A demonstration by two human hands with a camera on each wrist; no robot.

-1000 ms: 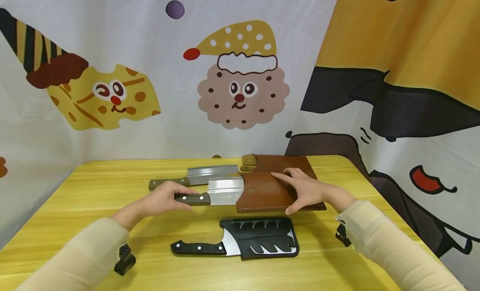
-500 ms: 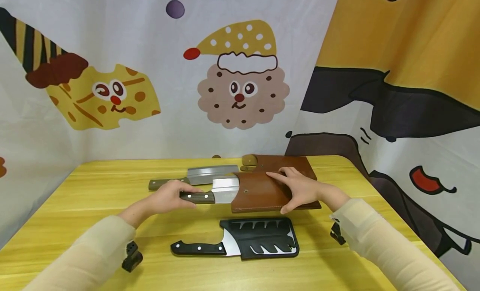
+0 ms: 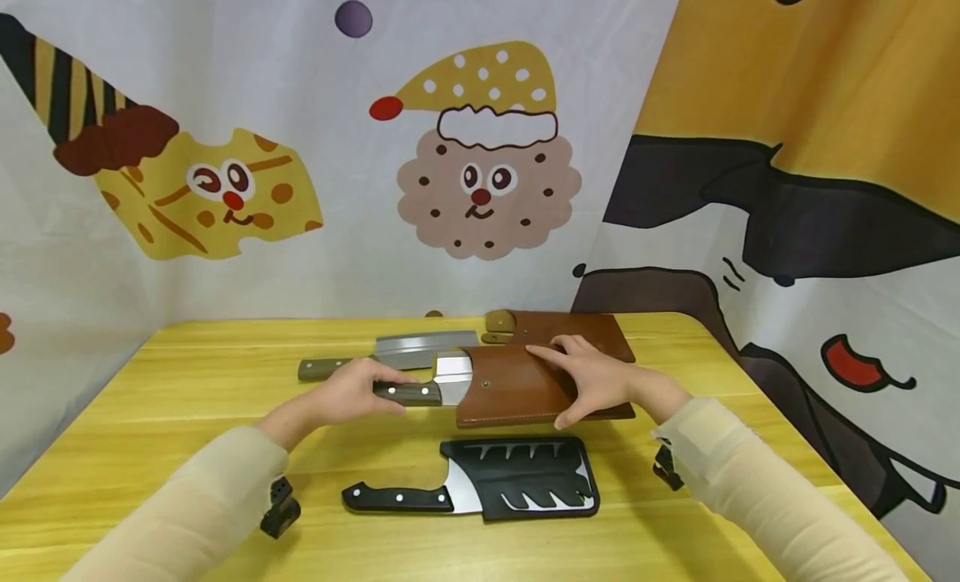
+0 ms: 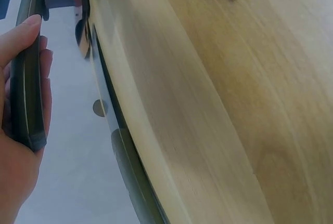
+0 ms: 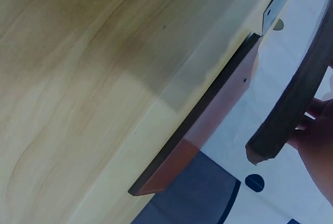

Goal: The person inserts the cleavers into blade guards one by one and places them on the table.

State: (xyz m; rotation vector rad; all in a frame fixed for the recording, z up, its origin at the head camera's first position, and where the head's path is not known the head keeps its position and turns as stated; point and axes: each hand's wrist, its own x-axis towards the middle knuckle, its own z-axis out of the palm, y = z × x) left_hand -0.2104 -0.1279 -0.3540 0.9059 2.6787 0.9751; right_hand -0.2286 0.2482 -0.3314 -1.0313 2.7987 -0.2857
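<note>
My left hand (image 3: 351, 393) grips the dark wooden handle (image 4: 27, 86) of a cleaver (image 3: 453, 378). The blade sits mostly inside a brown leather sheath (image 3: 510, 388), with only a short silver part showing by the handle. My right hand (image 3: 600, 382) spans the sheath from above, thumb at the near edge and fingers toward the far edge. Cleaver and sheath are raised above the table; in the right wrist view the sheath's dark edge (image 5: 291, 99) hangs over the tabletop. Behind them lies a second cleaver (image 3: 427, 344), unsheathed, partly covered by the held one.
At the back right lies another brown leather sheath (image 3: 577, 325) with a tan strap. Nearer me rests a black-handled cleaver (image 3: 401, 499) in a black plastic cover (image 3: 536, 480). The yellow wooden table (image 3: 187, 382) ends at a printed curtain (image 3: 360, 282).
My left hand has moved right with the cleaver while my right hand brought the sheath left. Less of the blade shows outside the sheath.
</note>
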